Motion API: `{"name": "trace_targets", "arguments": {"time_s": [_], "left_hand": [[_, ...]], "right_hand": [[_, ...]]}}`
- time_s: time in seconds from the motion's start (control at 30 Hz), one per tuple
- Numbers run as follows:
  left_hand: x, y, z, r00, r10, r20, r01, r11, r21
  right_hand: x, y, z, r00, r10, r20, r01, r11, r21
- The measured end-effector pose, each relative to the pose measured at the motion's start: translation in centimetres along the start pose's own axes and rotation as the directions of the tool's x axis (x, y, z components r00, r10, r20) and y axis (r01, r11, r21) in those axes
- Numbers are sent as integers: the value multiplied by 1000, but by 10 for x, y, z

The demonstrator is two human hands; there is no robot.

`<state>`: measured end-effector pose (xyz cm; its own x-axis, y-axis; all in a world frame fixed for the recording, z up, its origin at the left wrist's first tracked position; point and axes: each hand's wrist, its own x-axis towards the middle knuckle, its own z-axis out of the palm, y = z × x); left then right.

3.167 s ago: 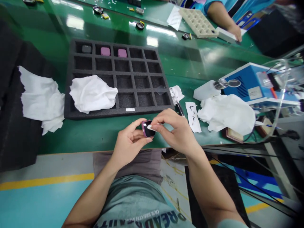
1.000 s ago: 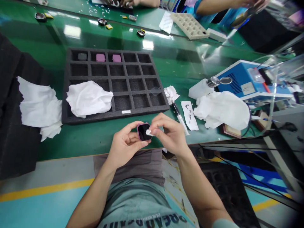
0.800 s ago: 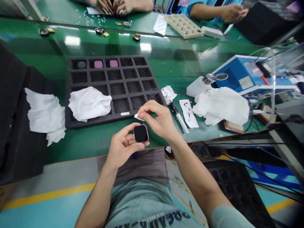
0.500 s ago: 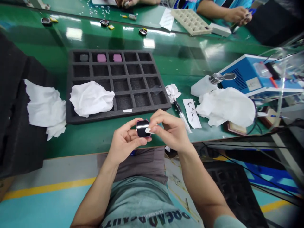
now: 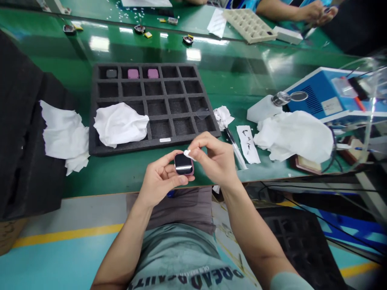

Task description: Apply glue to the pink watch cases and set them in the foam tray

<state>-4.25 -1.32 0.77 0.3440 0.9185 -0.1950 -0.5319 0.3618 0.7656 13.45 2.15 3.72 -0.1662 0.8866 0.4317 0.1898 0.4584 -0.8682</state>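
My left hand [image 5: 161, 177] grips a small watch-like device [image 5: 183, 164] with a dark glossy face and a pinkish edge, near the table's front edge. Between the thumb and fingers of my right hand [image 5: 213, 159] is a small white wad [image 5: 190, 154], at the upper right corner of the device's face. Behind both hands lies a black foam tray [image 5: 157, 105] with many compartments. Its back row holds a dark piece [image 5: 111, 73] and two pink pieces [image 5: 133, 73]. A white cloth [image 5: 121, 125] covers its front left part.
Another white cloth [image 5: 65, 135] hangs by black foam blocks [image 5: 24, 133] at left. To the right are crumpled tissue [image 5: 223, 117], a pen [image 5: 236, 149], a paper strip [image 5: 248, 144], a white bottle [image 5: 263, 108] and a blue machine [image 5: 326, 94]. People's hands are across the table.
The white wad in my right hand has moved up from the right side of the device's face to its upper right corner. The view has shifted slightly.
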Motion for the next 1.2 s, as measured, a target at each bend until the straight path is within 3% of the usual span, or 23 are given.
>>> {"name": "trace_targets", "arguments": {"time_s": [0.1,0.23,0.37,0.5,0.73,0.97,1.2], "left_hand": [[0,1,0,999,13,-37,-13,1000,4],[2,2,4,994,12,-111,-11,1000,3],[6,1,8,987,3,-163,-3,1000,0],[7,-2,10,978,39,-205,-35,999,21],[9,-4,11,975,92,-204,-93,996,4],[6,-4,8,982,109,-156,-110,994,6],[10,-5,7,979,141,-145,-140,990,18]], "right_hand": [[5,4,3,999,46,1,-46,998,36],[-9,4,4,996,86,-3,-86,993,78],[-23,0,2,997,54,-48,-56,997,-57],[-17,-11,2,998,-51,34,56,978,-199],[-3,-23,-11,972,-142,189,203,911,-360],[-8,-11,-21,980,-119,160,174,901,-398],[-3,-27,-10,984,-85,155,128,948,-291]]}}
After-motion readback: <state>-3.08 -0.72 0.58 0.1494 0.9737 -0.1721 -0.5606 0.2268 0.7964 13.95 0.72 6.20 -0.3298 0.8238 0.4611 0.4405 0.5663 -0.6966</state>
